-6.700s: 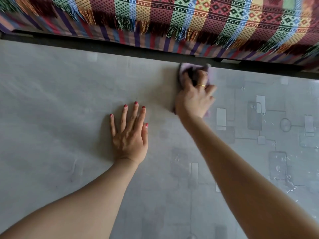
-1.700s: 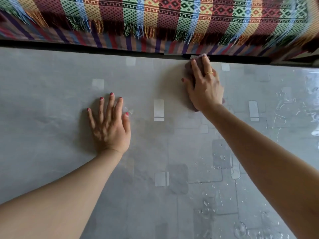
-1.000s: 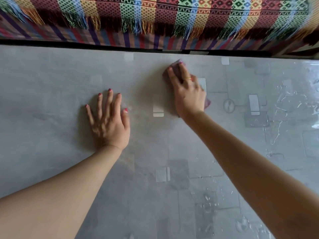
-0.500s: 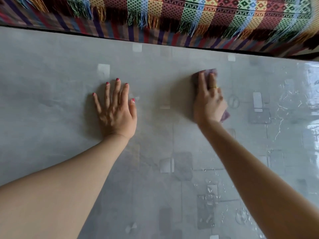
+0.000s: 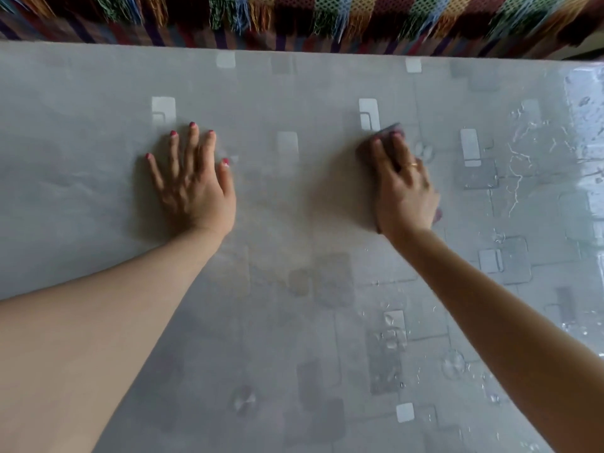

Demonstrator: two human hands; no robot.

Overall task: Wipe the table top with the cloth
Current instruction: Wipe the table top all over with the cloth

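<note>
Near edge: table [image 5: 294, 322], grey glossy cover with a faint pattern of rounded squares and rectangles; water droplets and streaks on the right part. Mid-field, left hand [image 5: 192, 188] lies palm-down on the cover, fingers [image 5: 191, 142] straight and slightly spread, grasping nothing. Right hand [image 5: 403, 191] presses flat on the cloth [image 5: 389, 132], a mauve, soft-looking pad mostly covered, its edges showing beyond the fingertips and by the wrist; fingers extended, not curled. Far edge: woven multicoloured blanket [image 5: 294, 14], fringed.
</note>
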